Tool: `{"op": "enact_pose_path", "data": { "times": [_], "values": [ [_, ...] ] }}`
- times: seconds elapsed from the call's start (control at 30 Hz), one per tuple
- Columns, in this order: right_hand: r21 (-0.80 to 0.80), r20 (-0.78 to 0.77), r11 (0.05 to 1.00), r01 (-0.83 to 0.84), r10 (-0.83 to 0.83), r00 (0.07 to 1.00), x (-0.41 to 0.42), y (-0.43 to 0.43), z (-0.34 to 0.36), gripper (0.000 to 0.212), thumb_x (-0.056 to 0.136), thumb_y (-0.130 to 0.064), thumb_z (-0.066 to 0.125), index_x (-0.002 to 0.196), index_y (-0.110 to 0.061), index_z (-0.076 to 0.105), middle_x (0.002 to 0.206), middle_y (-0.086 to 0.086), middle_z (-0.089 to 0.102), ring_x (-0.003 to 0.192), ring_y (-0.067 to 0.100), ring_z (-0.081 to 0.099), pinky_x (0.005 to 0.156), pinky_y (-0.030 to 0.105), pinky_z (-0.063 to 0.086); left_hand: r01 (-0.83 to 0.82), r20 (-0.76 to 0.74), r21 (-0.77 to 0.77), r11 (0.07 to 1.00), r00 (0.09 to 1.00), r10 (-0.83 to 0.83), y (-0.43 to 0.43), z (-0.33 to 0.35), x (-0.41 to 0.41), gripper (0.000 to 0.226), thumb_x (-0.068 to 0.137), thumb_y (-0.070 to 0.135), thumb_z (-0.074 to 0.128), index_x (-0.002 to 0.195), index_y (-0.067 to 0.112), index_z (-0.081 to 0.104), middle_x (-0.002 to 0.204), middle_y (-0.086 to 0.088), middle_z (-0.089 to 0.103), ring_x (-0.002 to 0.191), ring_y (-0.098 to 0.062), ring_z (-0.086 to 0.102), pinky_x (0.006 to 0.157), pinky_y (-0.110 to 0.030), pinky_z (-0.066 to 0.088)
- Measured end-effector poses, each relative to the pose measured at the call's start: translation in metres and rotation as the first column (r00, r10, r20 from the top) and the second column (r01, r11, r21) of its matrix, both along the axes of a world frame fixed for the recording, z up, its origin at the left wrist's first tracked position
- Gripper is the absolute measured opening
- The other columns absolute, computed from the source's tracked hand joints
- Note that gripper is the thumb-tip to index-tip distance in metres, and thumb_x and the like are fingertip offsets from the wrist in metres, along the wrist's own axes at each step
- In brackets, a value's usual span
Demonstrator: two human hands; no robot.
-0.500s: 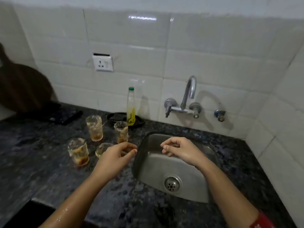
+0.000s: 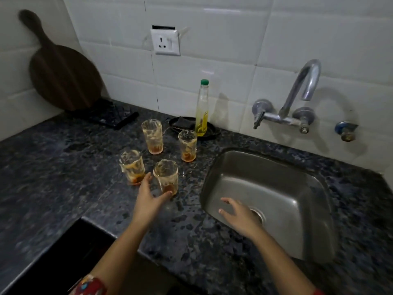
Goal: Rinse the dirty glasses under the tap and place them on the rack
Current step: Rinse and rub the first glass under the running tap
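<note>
- Half a second ago both hands were loosely curled; now the left hand is spreading out, fingers straight and thumb wide, and is reaching into the group of glasses on the table.
- Its fingertips are sitting between the two front glasses, and its thumb is lying at the foot of the nearest glass. Whether it is touching is hard to tell; nothing is being gripped yet.
- The right hand has also uncurled and is hovering over the sink with fingers apart, holding nothing.
- This looks like the start of the first pick-up: the left hand is probably about to wrap round the nearest glass, and the right is waiting at the sink.
- All four glasses are standing upright on the table, left of the sink: the nearest one, the front-left glass, the back-left glass and the back-right glass.
- Each is clear glass, streaked inside with a cloudy yellowish film, with orange-brown dregs pooling at the bottom, so none has been rinsed.
- The tap is showing no water running.
- No rack is plainly showing.
</note>
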State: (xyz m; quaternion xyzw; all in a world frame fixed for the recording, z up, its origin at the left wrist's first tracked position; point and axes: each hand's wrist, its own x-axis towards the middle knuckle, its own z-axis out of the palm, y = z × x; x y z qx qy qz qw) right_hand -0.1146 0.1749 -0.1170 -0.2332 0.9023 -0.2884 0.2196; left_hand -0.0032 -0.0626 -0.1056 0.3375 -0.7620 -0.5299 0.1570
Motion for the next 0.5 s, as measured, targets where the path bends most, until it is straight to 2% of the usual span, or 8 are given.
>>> {"op": "enact_pose_path", "data": {
  "times": [0.1, 0.17, 0.23, 0.27, 0.33, 0.37, 0.43, 0.5],
  "values": [
    [0.019, 0.183, 1.0, 0.008, -0.011, 0.983, 0.002, -0.003, -0.03, 0.04, 0.094, -0.034, 0.055, 0.132, -0.019, 0.051, 0.135, 0.002, 0.055, 0.123, 0.017, 0.052, 0.102, 0.029, 0.04, 0.056, -0.036, 0.059, 0.997, 0.998, -0.054, -0.008, -0.014, -0.014, 0.096, 0.074, 0.017, 0.083, 0.151, 0.019, 0.025, 0.151, 0.001, 0.038, 0.136, -0.016, 0.037, 0.113, -0.04, 0.034],
    [0.038, 0.28, 0.999, 0.022, -0.032, 0.96, 0.007, -0.005, -0.039, 0.024, 0.096, -0.039, 0.049, 0.11, -0.025, 0.062, 0.114, 0.0, 0.065, 0.108, 0.016, 0.06, 0.09, 0.029, 0.044, 0.084, -0.078, 0.062, 0.995, 0.994, -0.079, -0.011, -0.02, -0.02, 0.091, 0.074, 0.011, 0.083, 0.147, 0.019, 0.031, 0.139, 0.008, 0.045, 0.125, -0.008, 0.042, 0.105, -0.03, 0.036],
    [0.058, 0.297, 0.998, 0.039, -0.055, 0.953, 0.007, -0.006, -0.041, 0.031, 0.096, -0.046, 0.044, 0.086, -0.023, 0.063, 0.092, 0.001, 0.066, 0.091, 0.015, 0.063, 0.078, 0.029, 0.044, 0.098, -0.101, 0.05, 0.994, 0.991, -0.093, -0.015, -0.025, -0.027, 0.083, 0.074, 0.01, 0.082, 0.144, 0.018, 0.037, 0.134, 0.008, 0.051, 0.122, -0.009, 0.047, 0.101, -0.028, 0.039],
    [0.067, 0.301, 0.997, 0.048, -0.066, 0.951, 0.006, -0.006, -0.04, 0.034, 0.096, -0.049, 0.044, 0.084, -0.024, 0.063, 0.089, -0.001, 0.066, 0.087, 0.013, 0.062, 0.079, 0.029, 0.045, 0.099, -0.108, 0.044, 0.994, 0.99, -0.094, -0.017, -0.027, -0.03, 0.079, 0.075, 0.01, 0.082, 0.141, 0.018, 0.041, 0.133, 0.006, 0.054, 0.122, -0.012, 0.051, 0.103, -0.03, 0.041],
    [0.088, 0.3, 0.995, 0.05, -0.075, 0.951, 0.004, -0.004, -0.043, 0.033, 0.093, -0.053, 0.045, 0.085, -0.028, 0.065, 0.093, -0.006, 0.067, 0.089, 0.009, 0.062, 0.085, 0.031, 0.047, 0.095, -0.123, 0.031, 0.995, 0.988, -0.09, -0.022, -0.033, -0.035, 0.07, 0.074, 0.011, 0.083, 0.134, 0.019, 0.048, 0.129, 0.003, 0.06, 0.12, -0.015, 0.056, 0.103, -0.034, 0.044],
    [0.092, 0.292, 0.994, 0.053, -0.078, 0.953, 0.003, -0.004, -0.044, 0.033, 0.092, -0.055, 0.045, 0.088, -0.029, 0.066, 0.097, -0.007, 0.068, 0.092, 0.008, 0.062, 0.087, 0.032, 0.048, 0.097, -0.133, 0.015, 0.995, 0.987, -0.094, -0.022, -0.035, -0.035, 0.066, 0.073, 0.012, 0.084, 0.13, 0.021, 0.05, 0.125, 0.004, 0.062, 0.118, -0.014, 0.057, 0.101, -0.031, 0.045],
    [0.093, 0.302, 0.993, 0.066, -0.091, 0.949, 0.003, -0.003, -0.043, 0.033, 0.092, -0.055, 0.046, 0.096, -0.03, 0.067, 0.104, -0.009, 0.068, 0.098, 0.007, 0.061, 0.092, 0.032, 0.048, 0.139, -0.145, -0.048, 0.989, 0.979, -0.144, -0.02, -0.034, -0.039, 0.062, 0.071, 0.016, 0.086, 0.123, 0.026, 0.054, 0.119, 0.008, 0.063, 0.113, -0.01, 0.059, 0.094, -0.019, 0.043],
    [0.05, 0.34, 0.995, 0.09, -0.102, 0.935, 0.004, -0.003, -0.039, 0.022, 0.093, -0.047, 0.05, 0.104, -0.034, 0.064, 0.112, -0.012, 0.065, 0.104, 0.003, 0.059, 0.097, 0.03, 0.047, 0.231, -0.156, -0.11, 0.967, 0.957, -0.246, -0.014, -0.03, -0.047, 0.062, 0.068, 0.02, 0.088, 0.122, 0.026, 0.056, 0.116, 0.01, 0.064, 0.109, -0.004, 0.059, 0.088, -0.009, 0.042]
  ]
}}
